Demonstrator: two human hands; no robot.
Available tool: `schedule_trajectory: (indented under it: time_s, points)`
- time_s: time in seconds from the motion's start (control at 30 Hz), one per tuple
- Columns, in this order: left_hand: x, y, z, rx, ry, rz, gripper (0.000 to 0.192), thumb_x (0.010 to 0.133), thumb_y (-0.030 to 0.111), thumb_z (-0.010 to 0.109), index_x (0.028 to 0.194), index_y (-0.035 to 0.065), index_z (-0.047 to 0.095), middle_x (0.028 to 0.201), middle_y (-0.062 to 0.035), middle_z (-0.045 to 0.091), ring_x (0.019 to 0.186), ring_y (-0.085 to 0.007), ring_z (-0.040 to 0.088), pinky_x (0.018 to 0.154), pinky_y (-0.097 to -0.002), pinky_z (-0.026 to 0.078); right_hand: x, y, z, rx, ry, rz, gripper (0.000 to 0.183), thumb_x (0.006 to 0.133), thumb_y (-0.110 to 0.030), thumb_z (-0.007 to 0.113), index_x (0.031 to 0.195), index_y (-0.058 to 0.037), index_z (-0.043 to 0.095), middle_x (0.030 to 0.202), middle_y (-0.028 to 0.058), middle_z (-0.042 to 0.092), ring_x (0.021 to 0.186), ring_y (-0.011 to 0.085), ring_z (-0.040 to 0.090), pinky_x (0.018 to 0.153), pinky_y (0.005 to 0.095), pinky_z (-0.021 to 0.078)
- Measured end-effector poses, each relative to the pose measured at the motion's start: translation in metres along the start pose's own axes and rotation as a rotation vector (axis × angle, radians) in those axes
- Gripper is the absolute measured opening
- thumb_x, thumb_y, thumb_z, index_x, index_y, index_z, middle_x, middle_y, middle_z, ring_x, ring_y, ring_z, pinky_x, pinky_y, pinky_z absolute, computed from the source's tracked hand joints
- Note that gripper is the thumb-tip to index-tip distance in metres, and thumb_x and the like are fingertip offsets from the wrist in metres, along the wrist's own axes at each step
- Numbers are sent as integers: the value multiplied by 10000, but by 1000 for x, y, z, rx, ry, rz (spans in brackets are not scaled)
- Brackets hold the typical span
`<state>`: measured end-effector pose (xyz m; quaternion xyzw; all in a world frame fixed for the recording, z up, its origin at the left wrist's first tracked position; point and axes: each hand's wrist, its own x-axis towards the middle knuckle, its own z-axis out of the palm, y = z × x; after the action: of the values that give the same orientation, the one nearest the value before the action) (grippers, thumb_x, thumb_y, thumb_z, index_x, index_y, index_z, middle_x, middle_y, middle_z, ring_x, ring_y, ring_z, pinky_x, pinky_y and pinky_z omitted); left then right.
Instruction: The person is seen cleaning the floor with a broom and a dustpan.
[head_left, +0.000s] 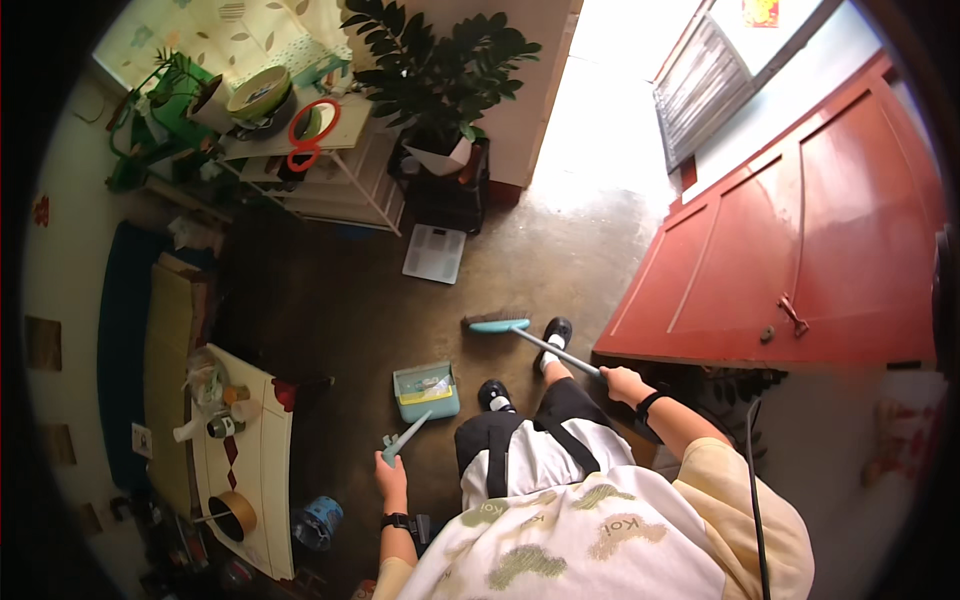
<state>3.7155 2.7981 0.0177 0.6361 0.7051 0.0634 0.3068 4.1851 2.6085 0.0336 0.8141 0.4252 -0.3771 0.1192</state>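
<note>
My left hand (391, 477) grips the upper end of a teal dustpan's handle (411, 436). The dustpan (424, 390) is down by the floor, left of my feet, and some light-coloured litter (435, 387) lies in it beside a yellow strip. In my right hand (625, 385) is the grey stick of a broom (559, 349). Its teal head (499, 325) with dark bristles is at the floor ahead of my feet, beyond the dustpan and apart from it.
A red door (750, 225) stands ajar at right, beside a bright doorway. A glass bathroom scale (434, 253) lies ahead, near a potted plant (442, 150) and a shelf rack (337, 142). Leftward are a table (266, 465) with containers and a blue bin (318, 521).
</note>
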Motion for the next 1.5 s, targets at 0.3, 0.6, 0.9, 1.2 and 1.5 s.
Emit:
schedule_trajectory:
  time_s: [0.3, 0.6, 0.9, 1.2, 1.5]
  points:
    - [20, -3, 5, 56, -64, 60, 371, 745, 144, 567, 1073, 12, 455, 882, -258, 568, 843, -413, 536, 696, -446, 439, -23, 22, 38, 122, 44, 92, 402, 679, -89, 505, 1067, -177, 569, 941, 106, 608, 884, 301, 576, 709, 385, 481]
    - [17, -1, 2, 66, 43, 127, 191, 700, 103, 520, 874, 25, 501, 745, -241, 567, 738, -422, 538, 611, -473, 423, -30, 6, 48, 163, 43, 178, 288, 694, -137, 535, 970, -154, 614, 889, 109, 619, 845, 298, 589, 693, 384, 484]
    - [11, 5, -9, 38, 90, 108, 142, 707, 128, 529, 824, 56, 491, 699, -212, 571, 693, -413, 543, 572, -479, 420, -7, -16, 41, 136, 46, 140, 232, 639, -127, 583, 862, -114, 649, 802, 140, 624, 765, 299, 607, 653, 378, 489]
    - [4, 17, 11, -8, 117, 118, 125, 689, 122, 525, 777, 45, 480, 702, -223, 556, 706, -428, 522, 574, -484, 407, -17, -24, 34, 100, 16, 159, 177, 679, -182, 588, 828, -113, 652, 804, 115, 628, 791, 277, 608, 654, 367, 487]
    - [13, 58, 25, 12, 118, 143, 135, 689, 110, 527, 782, 20, 487, 733, -236, 560, 737, -438, 512, 613, -490, 404, -18, -15, 13, 50, -51, 197, 214, 662, -159, 598, 860, -100, 656, 840, 104, 635, 820, 273, 608, 677, 362, 485]
